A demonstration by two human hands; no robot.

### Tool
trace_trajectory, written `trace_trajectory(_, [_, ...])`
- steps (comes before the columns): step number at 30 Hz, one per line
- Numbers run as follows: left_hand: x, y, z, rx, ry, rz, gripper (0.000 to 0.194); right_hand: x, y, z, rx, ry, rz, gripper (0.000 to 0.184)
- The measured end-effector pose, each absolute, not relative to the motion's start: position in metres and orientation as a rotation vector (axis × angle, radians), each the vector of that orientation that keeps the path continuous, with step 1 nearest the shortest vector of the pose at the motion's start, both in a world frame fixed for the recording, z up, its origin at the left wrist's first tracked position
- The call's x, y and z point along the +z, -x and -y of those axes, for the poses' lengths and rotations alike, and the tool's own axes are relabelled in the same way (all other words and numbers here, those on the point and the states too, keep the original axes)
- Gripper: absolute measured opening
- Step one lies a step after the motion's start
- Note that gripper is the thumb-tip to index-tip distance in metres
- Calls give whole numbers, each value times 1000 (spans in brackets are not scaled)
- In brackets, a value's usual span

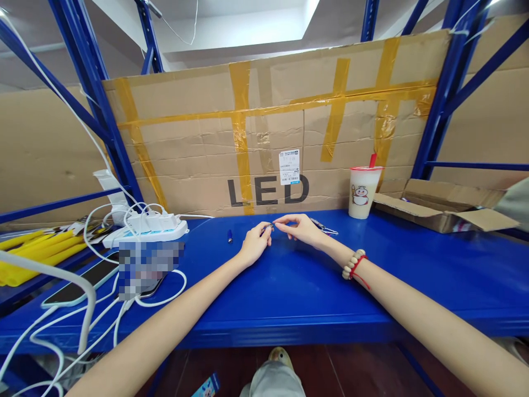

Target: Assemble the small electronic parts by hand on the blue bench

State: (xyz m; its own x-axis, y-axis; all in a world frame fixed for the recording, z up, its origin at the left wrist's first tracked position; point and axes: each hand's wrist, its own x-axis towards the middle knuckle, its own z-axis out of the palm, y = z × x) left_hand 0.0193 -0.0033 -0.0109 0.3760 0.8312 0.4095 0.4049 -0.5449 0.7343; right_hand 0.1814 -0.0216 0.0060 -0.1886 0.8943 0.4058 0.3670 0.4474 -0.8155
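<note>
My left hand (256, 243) is closed round a small, dark, slim thing (268, 226); only its end shows between the fingers, so its kind is unclear. Just to the right, my right hand (301, 228) brings thumb and forefinger together in a pinch at that end. Whatever those fingertips hold is too small to make out. Left of my left hand, a short blue piece like a pen cap (230, 236) rests on the blue shelf top (289, 292). Behind my right wrist lie some slim dark and silvery things (323, 226), partly hidden.
A lidded cup (364, 193) with a red straw stands at the back right, beside an open cardboard box (438, 212). Leftward are a white power strip (144, 234), phones (85, 281) and tangled white cables. A cardboard wall (185, 149) closes the back.
</note>
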Motion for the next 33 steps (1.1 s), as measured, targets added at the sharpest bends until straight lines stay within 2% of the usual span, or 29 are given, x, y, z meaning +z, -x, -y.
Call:
trace_trajectory(18, [-6, -20, 11, 1016, -2192, -880, 25, 9, -185, 21, 705, 1079, 1757, 42])
trace_trajectory(33, [-11, -18, 12, 987, -2321, -922, 24, 8, -186, 18, 698, 1119, 1780, 37])
